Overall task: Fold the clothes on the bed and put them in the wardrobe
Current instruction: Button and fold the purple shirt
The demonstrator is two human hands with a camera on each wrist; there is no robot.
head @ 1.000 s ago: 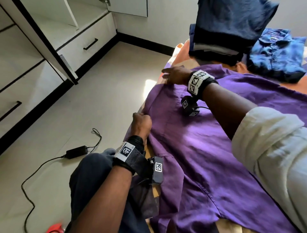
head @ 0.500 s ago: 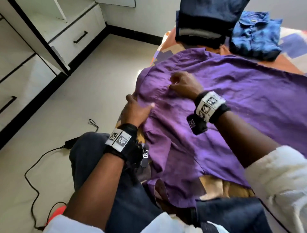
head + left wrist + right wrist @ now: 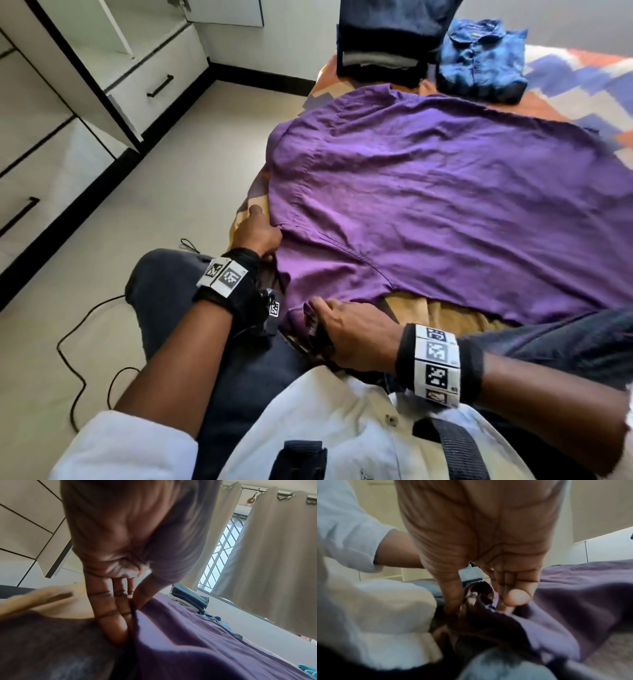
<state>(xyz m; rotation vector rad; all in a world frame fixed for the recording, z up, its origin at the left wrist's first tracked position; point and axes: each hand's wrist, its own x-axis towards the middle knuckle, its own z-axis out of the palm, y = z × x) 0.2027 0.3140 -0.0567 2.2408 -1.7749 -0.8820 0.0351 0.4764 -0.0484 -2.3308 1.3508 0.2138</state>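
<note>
Purple shirt [image 3: 445,205] lies spread across the bed [image 3: 565,78], body mostly flat, its near sleeve bunched at the edge closest to you. Your left hand [image 3: 257,233] sits at the shirt's side edge; the left wrist view shows thumb and straight fingers [image 3: 109,615] pinching that purple hem between them, apparently to keep the side taut so the cloth does not slide off the bed while you work the sleeve. Your right hand [image 3: 356,332] is low by your lap, just inboard of the left; thumb and fingers [image 3: 517,597] are curled into the dark crumpled sleeve end, so it has a loose pinch on the fabric, though blur hides how firm. Judgement: you are gathering the sleeve to lay it over the shirt's back, the first fold, so this garment is early in its folding. Beyond both hands, at the far end of the bed, a dark folded stack [image 3: 383,44] and a folded blue denim shirt [image 3: 479,58] sit side by side, well apart from your fingers, likely parked there as finished pieces. To the left of your left hand the wardrobe [image 3: 113,68] stands open with its drawers shut; nothing of the purple shirt has reached it yet. A black cable [image 3: 85,325] trails on the floor below your left forearm; mind your feet when you carry.
</note>
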